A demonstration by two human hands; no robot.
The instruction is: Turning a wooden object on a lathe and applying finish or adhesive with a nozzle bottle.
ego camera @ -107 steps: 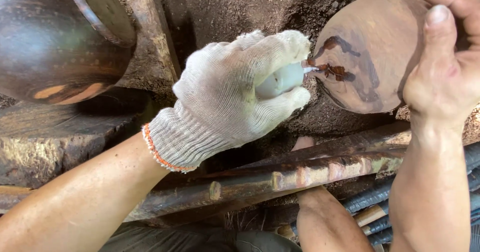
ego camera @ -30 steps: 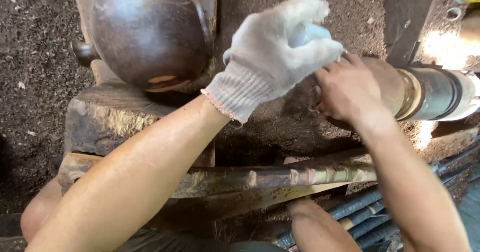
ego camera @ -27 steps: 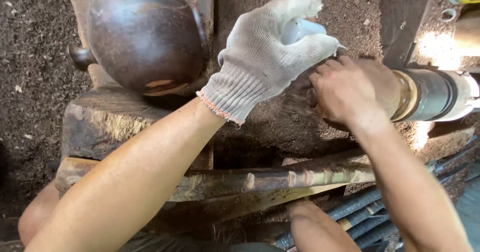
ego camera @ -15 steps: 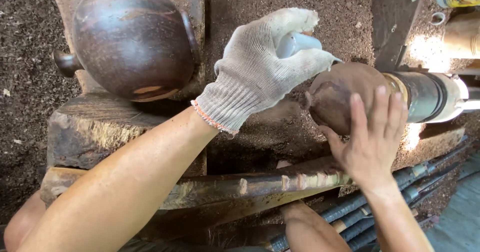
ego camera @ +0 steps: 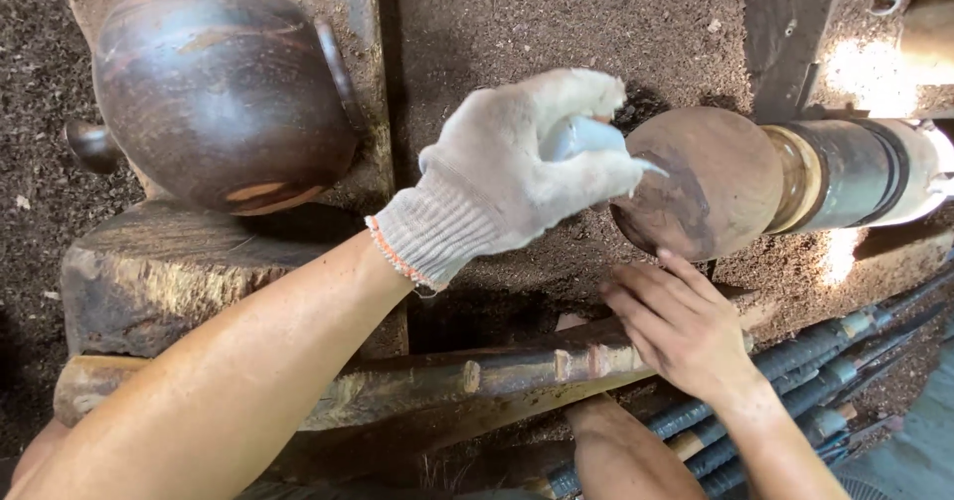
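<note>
Sawdust-strewn ground is filling my background, with 1 big dark round vessel sitting upper left. I'm seeing the brown wooden workpiece sitting on its spindle, just right of my gloved left hand clenching a small white bottle. My bare right hand is hovering released below it.

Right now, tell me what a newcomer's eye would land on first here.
The white-gloved left hand in the centre, its grip closed on a small pale bottle with the tip at a round brown wooden piece mounted on a shaft to the right. Next, the big dark glossy pot at upper left. The bare right hand rests below on long rods.
</note>
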